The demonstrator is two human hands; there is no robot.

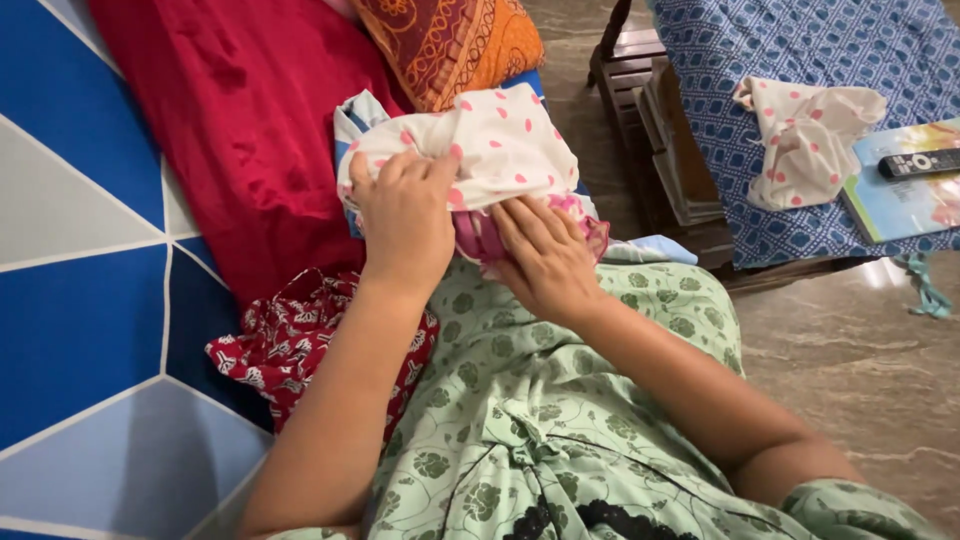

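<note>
On the person's lap, seen from the head camera, lies a bundle of white cloth with pink dots [495, 140], resting against a knee covered by a pale green floral garment [560, 400]. The left hand [405, 215] closes around the bundle's near left side, fingers curled into the fabric and gripping it. The right hand [545, 255] lies flatter, fingers together and pressed under the bundle's near edge, where a fold of pink cloth [478, 238] shows; whether it grips that fold or only presses it cannot be told.

To handle this well, a judgement: the gripping hand should keep the dotted cloth bunched while the flatter hand works the pink layer, so the layers do not slip apart.

To the left spreads a bed sheet with blue, grey and white triangles [90, 250], and across it a long red cloth [240, 130]. A crumpled red and white printed cloth [285, 345] sits near the left forearm. Farther off lies an orange patterned pillow [450, 40].

To the far right, a blue patterned cover [800, 220] carries a second dotted white cloth [805, 140], a black remote control [920, 162] and a thin colourful book [905, 200]. No open container shows; a dark wooden shelf [660, 150] holds stacked flat items, too dim to identify.
</note>
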